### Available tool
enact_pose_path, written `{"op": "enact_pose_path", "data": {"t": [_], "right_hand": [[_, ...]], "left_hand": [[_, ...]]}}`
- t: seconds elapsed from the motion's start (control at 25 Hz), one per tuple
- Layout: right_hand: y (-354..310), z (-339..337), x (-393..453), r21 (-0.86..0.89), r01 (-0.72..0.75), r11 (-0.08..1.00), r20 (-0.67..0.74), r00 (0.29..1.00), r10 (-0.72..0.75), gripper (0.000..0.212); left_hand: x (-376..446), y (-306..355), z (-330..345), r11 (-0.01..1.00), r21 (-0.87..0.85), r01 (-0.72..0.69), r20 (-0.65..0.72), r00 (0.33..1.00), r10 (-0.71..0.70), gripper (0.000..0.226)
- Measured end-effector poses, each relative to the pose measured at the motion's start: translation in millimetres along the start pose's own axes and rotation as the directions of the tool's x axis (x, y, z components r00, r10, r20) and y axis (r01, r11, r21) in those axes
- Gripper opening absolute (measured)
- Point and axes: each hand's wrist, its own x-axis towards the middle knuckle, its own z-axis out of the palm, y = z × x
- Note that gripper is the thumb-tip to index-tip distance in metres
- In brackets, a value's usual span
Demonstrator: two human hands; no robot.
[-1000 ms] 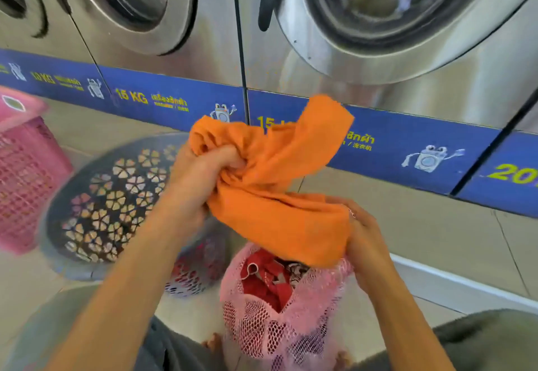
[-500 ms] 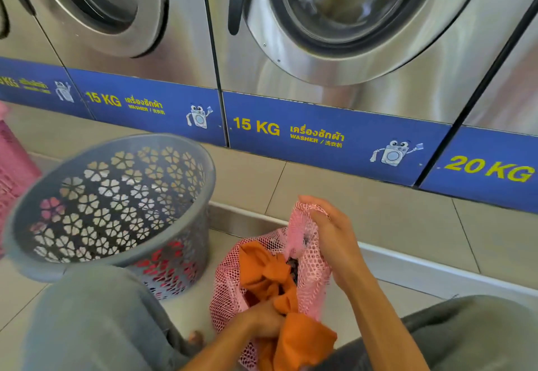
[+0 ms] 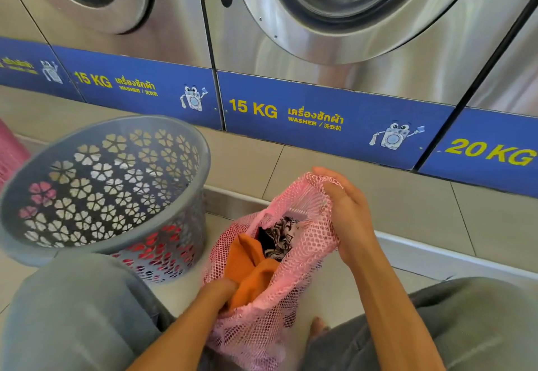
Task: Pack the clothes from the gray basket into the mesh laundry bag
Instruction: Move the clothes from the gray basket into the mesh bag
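Observation:
A pink mesh laundry bag stands on the floor between my knees, its mouth open. Inside it lie an orange cloth and a black-and-white patterned garment. My left hand is pushed into the bag's mouth against the orange cloth, its fingers buried in the fabric. My right hand holds the far rim of the bag lifted. The gray basket with flower-shaped holes is tilted to the left of the bag. Something red shows through its lower holes.
Steel washing machines with blue labelled panels line the wall just beyond a low tiled step. A pink basket peeks in at the left edge. My gray-trousered knees flank the bag.
The orange cloth went from held up in both hands down into the bag. My left hand has pushed it deeper, and my right hand has taken the bag's rim and lifted it.

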Motion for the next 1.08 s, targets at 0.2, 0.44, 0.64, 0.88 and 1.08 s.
{"op": "enact_pose_path", "data": {"t": [0.2, 0.44, 0.64, 0.88, 1.08], "right_hand": [[-2.2, -8.4, 13.3, 0.033, -0.021, 0.999, -0.111, 0.994, 0.025, 0.032], [5.4, 5.1, 8.8, -0.213, -0.013, 0.977, 0.015, 1.0, 0.017, 0.029], [36.7, 37.3, 5.2, -0.396, -0.014, 0.918, 0.197, 0.975, 0.1, 0.028], [61.6, 74.3, 9.4, -0.465, -0.008, 0.885, 0.266, 0.952, 0.148, 0.03], [79.3, 115.6, 19.1, -0.452, -0.028, 0.892, 0.33, 0.923, 0.196, 0.029]], "left_hand": [[-35.2, 9.2, -58.5, 0.999, -0.042, -0.02, -0.102, 0.995, 0.015, 0.063], [-46.6, 12.1, -71.7, 0.999, -0.01, -0.048, -0.293, 0.955, 0.043, 0.081], [-91.6, 26.8, -97.9, 0.95, 0.0, -0.313, -0.334, 0.895, 0.295, 0.065], [-110.0, 2.0, -178.1, 0.835, -0.181, -0.52, -0.778, 0.595, 0.202, 0.013], [-21.3, -41.4, -213.3, 0.928, -0.229, -0.293, -0.633, 0.769, 0.086, 0.017]]}}
